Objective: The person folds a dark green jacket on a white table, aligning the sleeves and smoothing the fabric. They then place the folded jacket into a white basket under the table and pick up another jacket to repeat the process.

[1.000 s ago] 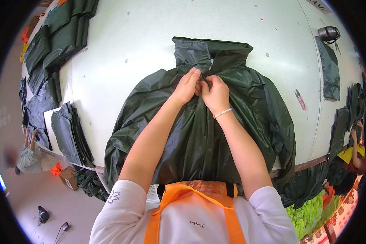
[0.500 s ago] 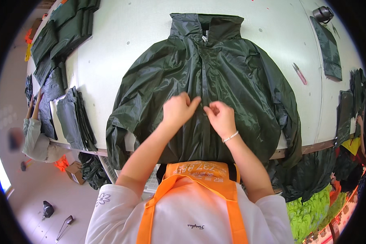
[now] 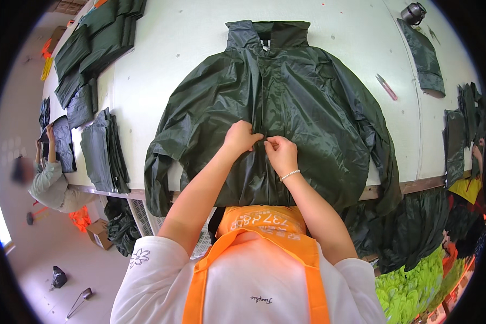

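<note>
A dark green rain jacket (image 3: 302,102) lies front up on the pale table, collar at the far end and sleeves at both sides. Along its front placket, about halfway down, my left hand (image 3: 241,136) pinches the left part of the opening, fingers curled. Just beside it, my right hand (image 3: 281,154) pinches the placket edge with thumb and forefinger. The fingertips of both hands almost meet. Any fastener between them is too small to make out. The jacket's hem reaches the near table edge by my orange apron (image 3: 264,221).
Thread snips (image 3: 386,87) lie right of the jacket. Folded dark green garments (image 3: 103,154) are stacked at left, with more (image 3: 424,59) at right near a dark round flask (image 3: 413,13). A co-worker (image 3: 51,181) handles cloth at far left. Bright green garments (image 3: 410,291) lie below the table.
Both hands have come closer together and closed on the placket; the right moved left. The view has shifted slightly. The co-worker at left has lifted a piece of cloth.
</note>
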Motion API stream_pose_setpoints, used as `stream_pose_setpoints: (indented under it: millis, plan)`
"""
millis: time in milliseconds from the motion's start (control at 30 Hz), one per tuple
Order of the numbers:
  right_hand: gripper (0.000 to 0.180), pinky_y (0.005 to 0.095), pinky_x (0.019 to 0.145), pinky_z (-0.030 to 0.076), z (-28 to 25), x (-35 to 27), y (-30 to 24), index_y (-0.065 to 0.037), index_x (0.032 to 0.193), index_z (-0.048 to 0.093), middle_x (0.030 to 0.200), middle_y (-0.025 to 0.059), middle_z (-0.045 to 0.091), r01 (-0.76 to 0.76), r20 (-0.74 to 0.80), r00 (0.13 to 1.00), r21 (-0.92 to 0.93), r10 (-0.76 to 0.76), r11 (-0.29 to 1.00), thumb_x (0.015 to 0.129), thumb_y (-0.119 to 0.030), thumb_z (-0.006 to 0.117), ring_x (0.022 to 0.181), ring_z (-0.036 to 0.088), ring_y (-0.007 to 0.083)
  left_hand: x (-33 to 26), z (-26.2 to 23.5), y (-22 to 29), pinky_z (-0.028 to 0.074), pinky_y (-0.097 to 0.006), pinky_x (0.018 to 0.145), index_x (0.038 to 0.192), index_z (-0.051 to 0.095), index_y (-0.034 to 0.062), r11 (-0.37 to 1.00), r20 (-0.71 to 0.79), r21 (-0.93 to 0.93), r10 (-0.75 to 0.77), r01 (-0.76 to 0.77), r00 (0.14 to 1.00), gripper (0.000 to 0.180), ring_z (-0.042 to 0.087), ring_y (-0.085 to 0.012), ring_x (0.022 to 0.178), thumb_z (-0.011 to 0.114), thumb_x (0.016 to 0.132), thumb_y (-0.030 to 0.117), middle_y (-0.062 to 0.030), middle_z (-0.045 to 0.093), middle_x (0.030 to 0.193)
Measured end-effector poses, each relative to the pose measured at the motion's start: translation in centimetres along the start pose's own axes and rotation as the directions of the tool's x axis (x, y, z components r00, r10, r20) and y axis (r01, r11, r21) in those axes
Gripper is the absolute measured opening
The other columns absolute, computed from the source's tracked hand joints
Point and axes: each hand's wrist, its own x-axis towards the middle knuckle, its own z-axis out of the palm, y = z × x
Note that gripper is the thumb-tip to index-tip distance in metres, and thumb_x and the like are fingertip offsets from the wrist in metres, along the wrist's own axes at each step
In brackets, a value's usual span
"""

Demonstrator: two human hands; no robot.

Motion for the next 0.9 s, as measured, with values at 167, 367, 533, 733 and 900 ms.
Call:
stream_pose_setpoints:
  millis: [167, 367, 533, 733, 900]
  plan:
    - [0.011, 0.0293, 0.06, 0.05, -0.1, -0.2, -0.5, 0.003, 0.078, 0.064, 0.07, 0.012, 0.065, -0.039, 0.024, 0.999, 0.118, 0.037, 0.992, 0.076, -0.008, 0.067, 0.062, 0.063, 0.0197, -1.0, 1.1, -0.8, 0.042, -0.027, 0.042, 0.06, 0.046, 0.001, 0.91, -0.013, -0.405, 0.093, -0.09, 0.996, 0.038, 0.052, -0.0124, 0.046, 0.066, 0.082, 0.024, -0.0044, 0.049, 0.054]
    - [0.02, 0.025, 0.058, 0.048, -0.7, -0.8, -2.7, 0.004, 0.082, 0.063, 0.068, 0.0079, 0.064, -0.07, 0.027, 0.997, 0.135, 0.067, 0.988, 0.072, -0.01, 0.074, 0.059, 0.058, 0.0113, -2.2, 1.5, -0.3, 0.041, -0.025, 0.047, 0.07, 0.047, 0.0023, 0.748, -0.032, -0.661, 0.052, -0.06, 0.998, 0.033, 0.049, -0.0091, 0.051, 0.06, 0.088, 0.027, -0.002, 0.049, 0.058]
    - [0.015, 0.0248, 0.053, 0.043, -0.1, -0.7, -2.0, 0.002, 0.075, 0.058, 0.06, 0.0029, 0.055, -0.086, 0.037, 0.996, 0.209, 0.08, 0.974, 0.073, -0.005, 0.071, 0.054, 0.048, 0.0085, -4.4, 3.2, -1.8, 0.048, -0.031, 0.062, 0.093, 0.055, -0.0004, 0.844, -0.423, -0.461, 0.064, -0.275, 0.904, 0.026, 0.06, -0.02, 0.063, 0.056, 0.09, 0.025, -0.0113, 0.061, 0.072]
    - [0.015, 0.0291, 0.053, 0.044, 0.4, -0.1, -0.1, 0.001, 0.074, 0.056, 0.06, 0.0087, 0.057, -0.041, 0.036, 0.999, 0.174, 0.035, 0.984, 0.075, -0.006, 0.069, 0.052, 0.052, 0.0164, -7.6, 3.2, -4.9, 0.032, -0.044, 0.1, 0.123, 0.047, 0.0039, 0.931, -0.576, 0.248, 0.363, -0.267, 0.732, 0.045, 0.042, -0.0332, 0.121, 0.06, 0.084, 0.021, -0.0162, 0.048, 0.128]
    - [0.016, 0.033, 0.065, 0.05, -9.6, 4.4, -2.8, 0.0, 0.086, 0.064, 0.075, 0.0144, 0.064, 0.256, -0.023, 0.966, -0.005, -0.257, 0.967, 0.085, -0.016, 0.06, 0.07, 0.064, 0.0255, -7.7, 4.7, -8.6, 0.016, -0.056, 0.107, 0.141, 0.026, 0.0063, 0.855, -0.515, 0.514, 0.248, 0.064, 0.821, 0.071, 0.019, -0.035, 0.136, 0.057, 0.083, 0.035, -0.0117, 0.021, 0.149]
